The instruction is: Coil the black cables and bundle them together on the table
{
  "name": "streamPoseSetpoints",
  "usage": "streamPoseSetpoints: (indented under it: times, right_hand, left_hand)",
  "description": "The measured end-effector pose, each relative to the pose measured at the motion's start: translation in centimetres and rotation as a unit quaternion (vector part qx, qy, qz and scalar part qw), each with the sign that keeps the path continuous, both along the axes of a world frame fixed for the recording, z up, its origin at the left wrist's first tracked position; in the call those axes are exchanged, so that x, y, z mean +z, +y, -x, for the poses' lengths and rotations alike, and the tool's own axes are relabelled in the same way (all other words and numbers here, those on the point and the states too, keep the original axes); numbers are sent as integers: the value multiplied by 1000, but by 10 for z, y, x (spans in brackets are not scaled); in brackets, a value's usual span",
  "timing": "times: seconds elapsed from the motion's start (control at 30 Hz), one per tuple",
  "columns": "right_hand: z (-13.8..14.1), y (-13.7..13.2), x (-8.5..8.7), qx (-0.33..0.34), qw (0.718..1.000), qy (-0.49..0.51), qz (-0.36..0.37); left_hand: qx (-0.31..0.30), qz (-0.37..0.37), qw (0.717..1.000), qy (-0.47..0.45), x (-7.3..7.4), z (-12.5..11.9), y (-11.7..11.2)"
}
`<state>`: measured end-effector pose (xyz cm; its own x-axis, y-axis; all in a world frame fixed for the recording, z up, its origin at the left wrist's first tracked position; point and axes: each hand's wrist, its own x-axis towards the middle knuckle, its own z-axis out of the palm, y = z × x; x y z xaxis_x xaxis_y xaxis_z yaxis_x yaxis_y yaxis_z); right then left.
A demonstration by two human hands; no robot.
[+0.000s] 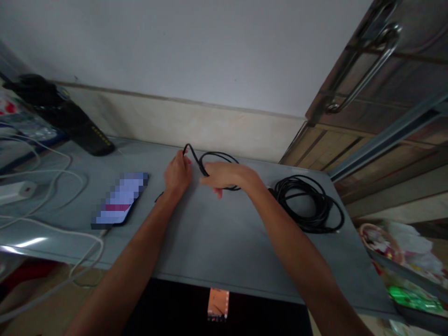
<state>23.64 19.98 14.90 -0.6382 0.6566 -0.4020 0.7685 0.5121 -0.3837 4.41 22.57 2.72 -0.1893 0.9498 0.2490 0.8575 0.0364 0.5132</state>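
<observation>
A black cable [194, 155] arches between my two hands above the grey table [217, 242]. My left hand [178, 173] is closed on it, and a short dark end shows by that wrist. Loops of the same cable are gathered in my right hand [224, 175], which grips them with its fingers curled; part of the loop shows behind it. To the right of my right forearm lies a coiled black cable [308, 205]. Whether it joins the cable in my hands is hidden by that arm.
A phone [121, 198] lies to the left, near white cords [66, 172] and a white power strip [17, 191]. Behind them stands a black bottle [70, 116]. The wall [210, 116] borders the back. A waste basket [381, 240] sits below the right edge.
</observation>
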Motion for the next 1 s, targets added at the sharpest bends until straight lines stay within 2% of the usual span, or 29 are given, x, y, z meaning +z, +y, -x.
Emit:
streamPoseSetpoints:
  times: [0.03, 0.1, 0.2, 0.27, 0.33, 0.4, 0.43, 0.53, 0.6, 0.63, 0.7, 0.77, 0.87, 0.93, 1.0]
  right_hand:
    - [-4, 1, 5, -29, 999, 31, -22]
    - [-14, 2, 15, -94, 985, 93, -112]
    - [-27, 7, 26, -170, 939, 154, -258]
    - [-35, 10, 30, -193, 912, 171, -319]
    - [-41, 12, 32, -207, 893, 180, -358]
    - [-45, 12, 34, -217, 878, 191, -381]
    - [-45, 12, 34, -221, 872, 197, -389]
    - [-40, 7, 37, -229, 861, 212, -401]
    - [-35, 2, 40, -231, 859, 218, -401]
    - [-33, 0, 41, -229, 860, 222, -399]
    - [-28, -5, 43, -215, 863, 236, -391]
    - [-24, -9, 45, -184, 874, 249, -373]
    - [-21, -13, 46, -115, 910, 231, -325]
    - [-21, -15, 46, -65, 939, 197, -276]
    - [-22, -17, 45, -12, 962, 171, -213]
  left_hand:
    - [1, -7, 1000, -7, 0, -1, 0]
    - [-5, -19, 1000, -14, -2, -4, 0]
    - [-29, -42, 999, -15, -4, -8, -1]
    - [-70, -57, 995, -45, -5, -11, -1]
    - [-133, -48, 982, -122, -4, -14, -2]
    - [-200, -6, 948, -247, -2, -18, -4]
    - [-225, 21, 920, -319, 0, -20, -5]
    - [-267, 90, 811, -513, 9, -24, -9]
    - [-285, 113, 755, -580, 14, -26, -12]
    - [-294, 117, 744, -589, 16, -27, -13]
    - [-311, 113, 754, -568, 15, -28, -14]
    - [-313, 98, 785, -525, 10, -29, -13]
    - [-288, 94, 819, -487, 1, -30, -11]
    - [-273, 99, 818, -497, -3, -29, -10]
    - [-271, 102, 803, -521, -3, -26, -10]
